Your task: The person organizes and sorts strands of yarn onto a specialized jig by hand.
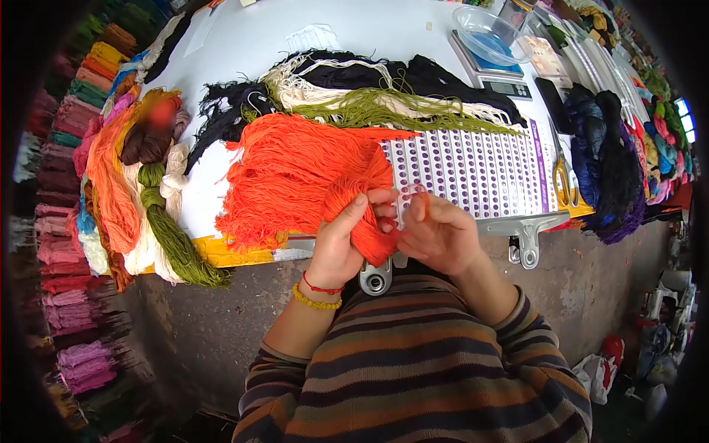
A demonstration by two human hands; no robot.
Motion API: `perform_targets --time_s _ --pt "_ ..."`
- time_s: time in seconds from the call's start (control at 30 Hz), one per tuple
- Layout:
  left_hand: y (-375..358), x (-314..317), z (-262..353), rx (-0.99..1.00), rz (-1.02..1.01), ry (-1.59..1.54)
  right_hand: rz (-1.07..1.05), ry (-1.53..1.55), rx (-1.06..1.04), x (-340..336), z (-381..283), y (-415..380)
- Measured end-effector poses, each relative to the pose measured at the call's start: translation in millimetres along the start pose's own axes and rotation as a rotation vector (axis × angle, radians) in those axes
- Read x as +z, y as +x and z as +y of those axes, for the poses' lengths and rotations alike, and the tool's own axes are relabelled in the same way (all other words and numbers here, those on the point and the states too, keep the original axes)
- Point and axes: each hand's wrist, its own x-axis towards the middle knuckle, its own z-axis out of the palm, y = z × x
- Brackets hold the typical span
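A thick hank of bright orange-red thread (295, 173) lies over the table's near edge, its cut ends fanned out to the left. My left hand (346, 235) is closed around the folded right end of this hank, thumb on top. Just to the right, my right hand (441, 235) is held up with curled fingers, thumb and forefinger close together. A reddish tint shows at those fingertips, but what they pinch is too small to make out. Beneath and behind my hands lies a sheet with rows of purple-dotted holes (473, 166), with a metal clip (528, 240) at its near edge.
Behind the orange thread lie black (443, 85), white and olive-green hanks (413, 111). More hanks hang over the table's left edge (173, 229) and right edge (613, 155). Scissors (563, 177), a scale (509, 90) and a clear plastic tub (484, 37) are at the right.
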Motion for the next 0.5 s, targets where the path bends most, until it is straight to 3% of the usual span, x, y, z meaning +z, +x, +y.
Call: perform_targets --time_s 0.07,0.17,0.2,0.27,0.33,0.4,0.5 --pt "1 -7 0 -0.031 -0.129 -0.074 -0.046 -0.022 -0.023 0 0 -2" --pt "-1 0 -1 -0.027 -0.057 -0.101 0.363 -0.551 -0.118 10 4 3" --pt "0 3 -2 -0.027 -0.057 -0.1 0.363 -0.551 -0.119 4 8 3" --pt "0 10 -3 -0.03 -0.038 -0.082 0.308 -1.046 -0.218 -4 16 6" --pt "-2 17 -3 -0.024 -0.043 -0.026 0.353 -1.032 -0.216 -3 19 3" --pt "-2 21 -4 -0.015 -0.052 0.031 0.455 -1.29 -0.143 -2 20 2" --pt "-2 21 -5 0.066 -0.041 0.073 0.411 -1.262 -0.201 -7 19 2"
